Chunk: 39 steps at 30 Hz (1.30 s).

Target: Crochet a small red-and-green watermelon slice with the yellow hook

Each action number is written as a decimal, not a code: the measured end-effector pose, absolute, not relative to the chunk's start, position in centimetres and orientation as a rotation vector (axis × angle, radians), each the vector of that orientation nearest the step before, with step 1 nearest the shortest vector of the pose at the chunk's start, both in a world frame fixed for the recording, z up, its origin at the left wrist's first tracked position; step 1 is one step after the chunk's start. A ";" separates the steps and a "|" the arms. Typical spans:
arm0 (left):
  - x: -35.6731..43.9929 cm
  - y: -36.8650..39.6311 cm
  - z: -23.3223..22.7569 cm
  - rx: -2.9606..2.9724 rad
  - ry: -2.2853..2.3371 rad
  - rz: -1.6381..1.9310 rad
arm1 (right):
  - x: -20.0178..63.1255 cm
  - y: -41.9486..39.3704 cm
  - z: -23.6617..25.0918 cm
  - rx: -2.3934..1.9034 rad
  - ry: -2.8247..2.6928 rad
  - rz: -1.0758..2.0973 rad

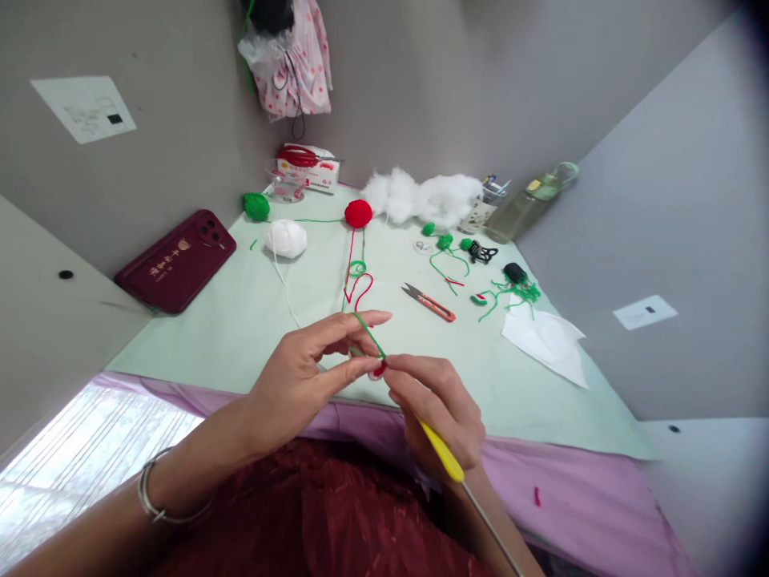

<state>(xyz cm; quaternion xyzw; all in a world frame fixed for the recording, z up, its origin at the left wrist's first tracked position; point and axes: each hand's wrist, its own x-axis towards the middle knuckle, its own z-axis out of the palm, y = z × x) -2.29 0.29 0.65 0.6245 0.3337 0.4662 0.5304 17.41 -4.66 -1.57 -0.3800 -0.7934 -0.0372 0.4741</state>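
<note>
Pinched between thumb and fingers of my left hand [321,353] is a small red and white crochet piece [376,371]. Green yarn [369,335] runs taut over that hand's raised index finger down to the piece. My right hand [441,405] grips a crochet hook [441,450] by its yellow handle, and its fingertips meet the piece. The hook's tip is hidden by the fingers. Beyond my hands lie a red yarn ball [359,214], a white yarn ball [287,239] and a green yarn ball [256,207], with strands trailing toward me.
Orange-handled thread snips [428,302] lie mid-table. White stuffing [420,196], a pen cup [481,210] and a bottle [529,204] stand at the back. Small green crochet pieces [444,241] and white paper [544,340] are at right. A dark red phone [176,262] leans at left.
</note>
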 end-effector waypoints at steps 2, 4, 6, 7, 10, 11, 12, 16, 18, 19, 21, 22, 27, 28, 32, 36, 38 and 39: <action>-2.0 0.1 0.6 1.446 0.798 1.119 | 17.4 -4.6 -1.7 -0.932 -1.941 -0.137; -1.6 0.1 0.5 1.441 0.810 1.146 | 17.3 -4.5 -1.9 -0.929 -1.926 -0.149; -1.3 0.0 0.3 1.412 0.829 1.153 | 17.2 -4.5 -2.3 -0.921 -1.911 -0.142; -1.2 -0.1 0.3 1.363 0.831 1.138 | 17.2 -4.4 -2.5 -0.919 -1.899 -0.148; -1.0 -0.2 0.1 1.090 0.762 0.986 | 17.1 -4.5 -3.4 -0.922 -1.876 -0.224; -1.0 -0.2 0.1 0.989 0.717 0.916 | 17.1 -4.5 -3.6 -0.921 -1.872 -0.257; -1.0 -0.2 0.1 0.899 0.672 0.851 | 17.1 -4.5 -3.7 -0.911 -1.880 -0.271; -1.5 0.3 0.1 0.740 0.598 0.749 | 17.4 -4.4 -3.0 -0.859 -1.793 0.036; -1.8 0.5 0.1 0.783 0.627 0.796 | 17.3 -4.2 -2.3 -0.867 -1.618 0.280; -1.8 0.5 0.0 0.824 0.641 0.831 | 17.3 -4.1 -1.9 -0.860 -1.523 0.381; -1.9 0.5 -0.1 0.913 0.665 0.896 | 17.0 -3.8 -1.5 -0.812 -1.390 0.553; -1.8 0.4 -0.1 0.948 0.672 0.916 | 16.8 -3.7 -1.4 -0.792 -1.354 0.610; -1.3 -0.2 -0.6 0.987 0.660 0.940 | 15.7 -3.3 -1.8 -0.883 -1.427 0.499; -1.1 -0.2 -0.6 0.970 0.655 0.959 | 15.4 -3.3 -2.1 -0.899 -1.444 0.453; -0.6 -0.3 -1.0 0.823 0.651 1.010 | 14.7 -3.2 -3.3 -0.942 -1.535 0.166; -0.6 0.2 -1.2 0.640 0.644 0.886 | 15.0 -2.7 -3.8 -0.916 -1.615 0.038; -0.9 0.6 -1.3 0.623 0.637 0.871 | 15.5 -2.4 -3.4 -0.949 -1.474 0.304; -1.0 0.7 -1.3 0.643 0.642 0.886 | 15.7 -2.3 -3.2 -0.938 -1.367 0.439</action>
